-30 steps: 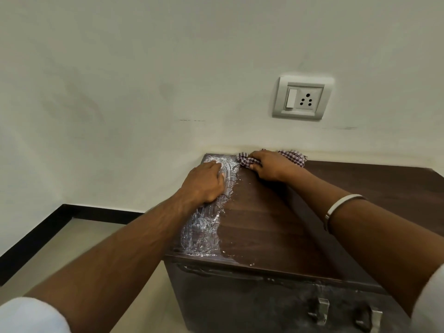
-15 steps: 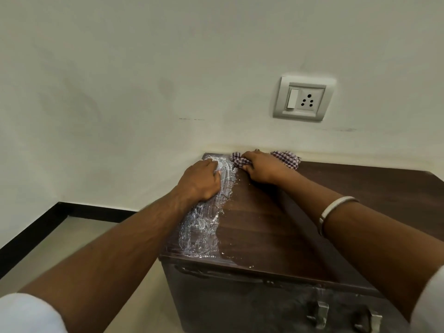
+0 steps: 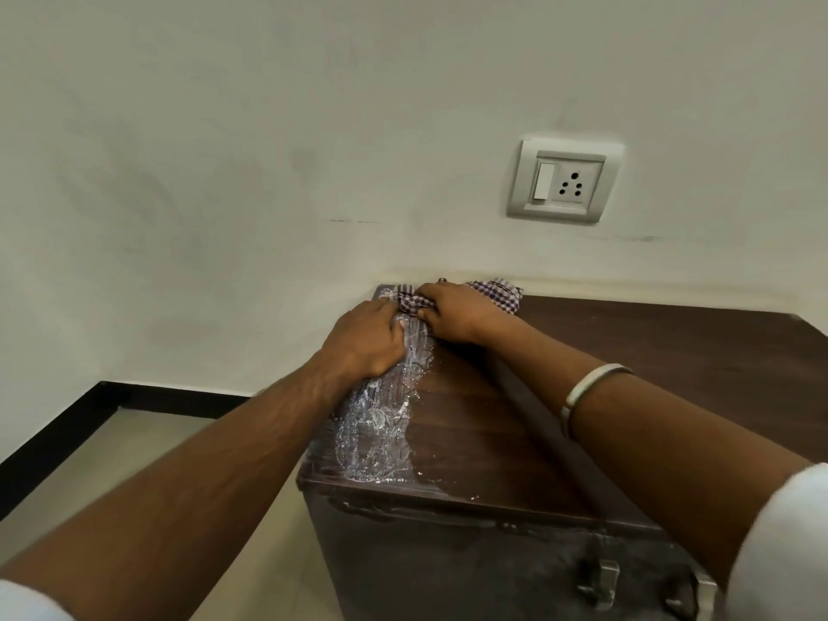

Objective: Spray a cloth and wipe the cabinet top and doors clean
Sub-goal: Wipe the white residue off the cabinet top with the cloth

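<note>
Cloth [image 3: 495, 292]: a checked rag, bunched at the back left corner of the cabinet top [image 3: 493, 423], against the wall.
Right hand [image 3: 457, 318]: fingers curled down over the cloth, pinning it to the wood.
Left hand [image 3: 365, 340]: curled shut, just beside the right, on the crinkled plastic film [image 3: 381, 428] along the left edge; whether it grips the film or only presses on it, I cannot tell.
Done: probably little. The wiping looks to be at the far corner, and white specks lie near the front edge.
Left: the rest of the top, the strip under the film, and the doors [image 3: 515, 571], whose front looks dusty and smeared.
Spray bottle: none in view.
</note>
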A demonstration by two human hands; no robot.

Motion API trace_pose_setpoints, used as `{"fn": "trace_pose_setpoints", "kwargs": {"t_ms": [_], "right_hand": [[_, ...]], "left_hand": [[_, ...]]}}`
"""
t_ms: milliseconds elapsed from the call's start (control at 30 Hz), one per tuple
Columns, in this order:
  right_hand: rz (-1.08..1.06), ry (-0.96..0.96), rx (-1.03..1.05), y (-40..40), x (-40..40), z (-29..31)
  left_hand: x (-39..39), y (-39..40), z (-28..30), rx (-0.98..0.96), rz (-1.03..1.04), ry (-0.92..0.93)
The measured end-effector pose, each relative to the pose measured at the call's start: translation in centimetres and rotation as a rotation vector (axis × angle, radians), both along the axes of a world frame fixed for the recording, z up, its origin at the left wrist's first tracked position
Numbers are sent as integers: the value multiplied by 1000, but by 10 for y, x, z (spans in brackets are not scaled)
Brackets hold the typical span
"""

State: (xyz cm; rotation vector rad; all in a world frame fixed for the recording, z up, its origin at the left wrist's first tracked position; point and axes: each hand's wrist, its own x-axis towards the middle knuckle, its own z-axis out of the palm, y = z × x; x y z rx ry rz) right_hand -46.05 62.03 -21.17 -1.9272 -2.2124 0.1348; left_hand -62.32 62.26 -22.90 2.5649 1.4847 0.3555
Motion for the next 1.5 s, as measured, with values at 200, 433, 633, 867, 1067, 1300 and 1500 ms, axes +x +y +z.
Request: {"fn": "trace_pose_setpoints", "kwargs": {"t_ms": [200,433,633,867,1067,1300,1500], "right_hand": [[-49,-15,-38,-6,15,3],[3,4,-8,-4,-16,3],[14,25,-6,-22,8,2],[7,14,18,-22,-8,5],[106,27,-7,-53,3,1],[53,23,5,-51,-14,8],[177,53,23,-83,-10,-1]], "left_hand": [[-5,-3,-4,-2,10,-11],[-17,-3,-3,13,25,-11],[-22,-10,-2,-27,18,-10],[-30,-17,-1,-37,24,9],[-34,-27,-1,-52,35,-7],[-39,-37,-1,-53,49,-3],[-40,-47,0,-50,53,-27]]}}
